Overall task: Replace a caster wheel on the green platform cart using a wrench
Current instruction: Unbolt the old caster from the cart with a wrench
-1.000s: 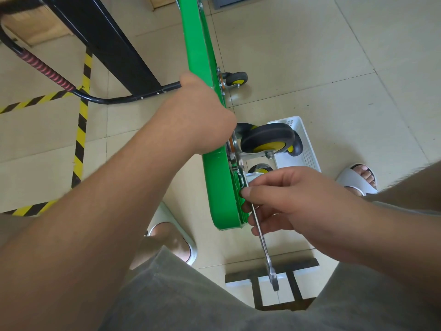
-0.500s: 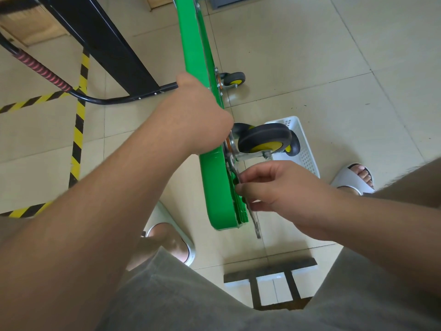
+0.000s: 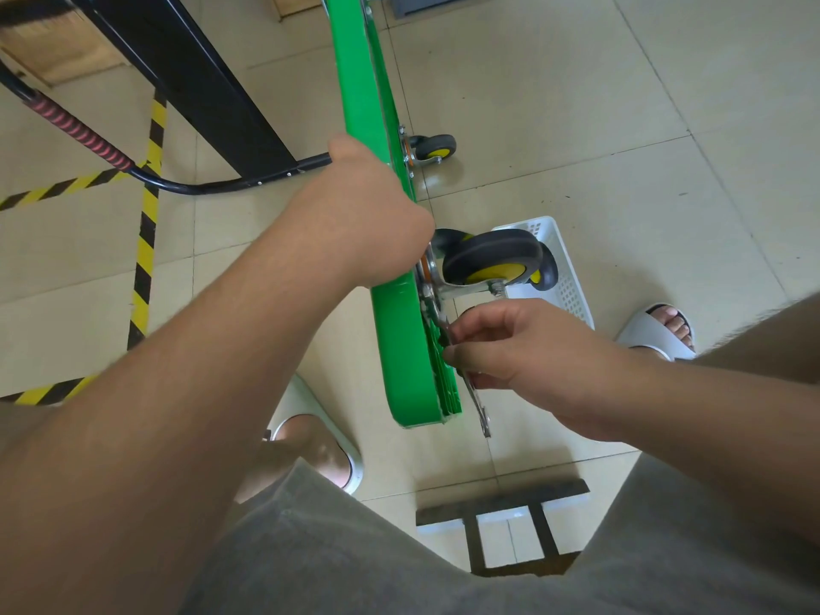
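Two hands in use: slim silver metal wrench (image 3: 481,410) is pinched by the right hand (image 3: 523,348) just beside the black-and-yellow rubber caster wheel (image 3: 492,250); the tipped-up green platform cart (image 3: 399,348) is gripped at its edge by the left hand (image 3: 368,215).

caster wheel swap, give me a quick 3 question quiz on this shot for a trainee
1. True or false: the left hand holds the green platform cart, which is tipped up on its edge.
2. What does the right hand hold beside the caster wheel? A) wrench B) hammer C) screwdriver
3. Fill in: the white thing on the floor beyond that wheel is a plastic ____.

Key: 1 true; 2 A; 3 basket
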The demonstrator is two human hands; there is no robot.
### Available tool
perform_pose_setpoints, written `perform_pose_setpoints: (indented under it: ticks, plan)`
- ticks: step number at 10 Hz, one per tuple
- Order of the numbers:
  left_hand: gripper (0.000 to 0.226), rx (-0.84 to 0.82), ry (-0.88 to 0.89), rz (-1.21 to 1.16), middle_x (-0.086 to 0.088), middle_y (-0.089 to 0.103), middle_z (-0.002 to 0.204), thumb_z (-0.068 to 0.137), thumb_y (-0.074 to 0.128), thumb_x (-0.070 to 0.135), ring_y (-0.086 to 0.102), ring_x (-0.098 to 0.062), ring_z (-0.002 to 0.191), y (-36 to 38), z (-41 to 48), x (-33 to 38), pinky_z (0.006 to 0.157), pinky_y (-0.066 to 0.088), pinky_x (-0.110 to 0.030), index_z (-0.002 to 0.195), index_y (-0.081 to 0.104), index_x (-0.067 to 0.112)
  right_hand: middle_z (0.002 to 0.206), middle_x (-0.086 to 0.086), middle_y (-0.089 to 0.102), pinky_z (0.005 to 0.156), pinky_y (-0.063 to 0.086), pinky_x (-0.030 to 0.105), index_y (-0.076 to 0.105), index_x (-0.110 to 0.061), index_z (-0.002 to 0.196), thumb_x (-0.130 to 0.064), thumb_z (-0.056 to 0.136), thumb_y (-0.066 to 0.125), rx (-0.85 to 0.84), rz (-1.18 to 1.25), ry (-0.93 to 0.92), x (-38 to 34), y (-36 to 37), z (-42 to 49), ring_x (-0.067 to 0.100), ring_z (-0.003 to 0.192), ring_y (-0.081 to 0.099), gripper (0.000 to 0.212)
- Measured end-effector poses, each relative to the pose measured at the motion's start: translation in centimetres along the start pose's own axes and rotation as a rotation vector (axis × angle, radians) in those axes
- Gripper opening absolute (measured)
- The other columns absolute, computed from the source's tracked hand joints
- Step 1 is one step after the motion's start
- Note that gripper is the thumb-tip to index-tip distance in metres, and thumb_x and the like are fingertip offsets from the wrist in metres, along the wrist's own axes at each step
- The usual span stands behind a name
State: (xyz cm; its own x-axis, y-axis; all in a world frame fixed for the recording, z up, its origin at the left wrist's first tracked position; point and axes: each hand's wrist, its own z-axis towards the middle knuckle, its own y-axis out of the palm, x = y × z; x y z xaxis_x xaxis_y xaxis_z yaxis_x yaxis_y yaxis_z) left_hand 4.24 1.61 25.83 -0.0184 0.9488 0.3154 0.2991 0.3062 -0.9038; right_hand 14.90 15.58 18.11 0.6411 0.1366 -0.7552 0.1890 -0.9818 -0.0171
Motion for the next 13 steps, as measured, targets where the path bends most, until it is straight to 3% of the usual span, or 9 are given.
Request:
perform_pose_setpoints:
  ticks: [3, 5, 7, 8, 10, 12, 13]
  plan:
    - [0.069, 0.010, 0.013, -0.023, 0.000, 0.040, 0.073, 0.092, 0.061, 0.029, 0.041, -0.015, 0.058, 0.1, 0.0, -0.1, 0.049, 0.030, -0.027, 0.147, 0.033, -0.001, 0.093, 0.021, 0.074, 0.078, 0.065, 0.043, 0.075, -0.001, 0.095, -0.011, 0.091, 0.072, -0.029, 0.172, 0.044, -0.4, 0.1, -3.0, 0.022, 0.071, 0.069, 0.011]
    - [0.070, 0.007, 0.014, -0.023, 0.000, 0.040, 0.074, 0.092, 0.061, 0.028, 0.041, -0.015, 0.058, 0.0, 0.1, 0.0, 0.049, 0.030, -0.027, 0.148, 0.031, -0.001, 0.089, 0.023, 0.074, 0.068, 0.063, 0.036, 0.077, 0.000, 0.090, -0.013, 0.092, 0.071, -0.047, 0.218, 0.015, -0.9, 0.5, -3.6, 0.025, 0.065, 0.069, 0.014]
    - [0.063, -0.012, 0.012, 0.006, -0.003, 0.046, 0.078, 0.094, 0.060, 0.026, 0.048, -0.016, 0.062, -0.1, 0.0, 0.2, 0.050, 0.037, -0.028, 0.145, 0.032, 0.000, 0.093, 0.024, 0.076, 0.072, 0.065, 0.037, 0.076, 0.001, 0.098, -0.014, 0.095, 0.067, -0.074, 0.200, -0.006, -1.2, 0.8, -2.8, 0.029, 0.073, 0.072, 0.017]
    - [0.036, -0.085, -0.042, 0.021, -0.012, 0.057, 0.108, 0.100, 0.052, 0.017, 0.067, -0.023, 0.083, -0.2, 0.1, 0.4, 0.058, 0.052, -0.033, 0.125, 0.028, 0.009, 0.095, 0.023, 0.076, 0.072, 0.064, 0.036, 0.076, 0.000, 0.101, -0.015, 0.097, 0.066, -0.095, 0.175, -0.019, -1.2, 0.7, -2.3, 0.029, 0.076, 0.072, 0.019]
    - [0.049, -0.072, -0.040, -0.002, -0.010, 0.057, 0.099, 0.098, 0.057, 0.020, 0.062, -0.021, 0.073, -0.3, 0.0, 0.5, 0.060, 0.057, -0.036, 0.136, 0.030, 0.006, 0.097, 0.018, 0.077, 0.076, 0.065, 0.036, 0.075, -0.004, 0.102, -0.013, 0.095, 0.068, -0.082, 0.110, -0.025, -0.8, 0.5, -1.5, 0.031, 0.086, 0.076, 0.014]
    - [0.035, -0.124, -0.065, 0.017, -0.014, 0.057, 0.115, 0.100, 0.053, 0.015, 0.069, -0.028, 0.089, -0.5, -0.2, 0.8, 0.073, 0.062, -0.044, 0.121, 0.026, 0.009, 0.100, 0.008, 0.079, 0.096, 0.059, 0.047, 0.078, -0.017, 0.098, -0.017, 0.089, 0.077, 0.015, 0.017, -0.086, 0.0, 0.4, 0.7, 0.030, 0.101, 0.074, 0.009]
    - [0.036, -0.099, -0.070, 0.006, -0.014, 0.058, 0.106, 0.098, 0.054, 0.016, 0.068, -0.027, 0.085, -0.5, -0.2, 0.7, 0.069, 0.059, -0.044, 0.121, 0.028, 0.009, 0.098, 0.001, 0.079, 0.097, 0.058, 0.043, 0.078, -0.021, 0.099, -0.020, 0.088, 0.078, 0.028, -0.021, -0.123, 0.1, 0.1, 1.1, 0.020, 0.098, 0.074, 0.012]
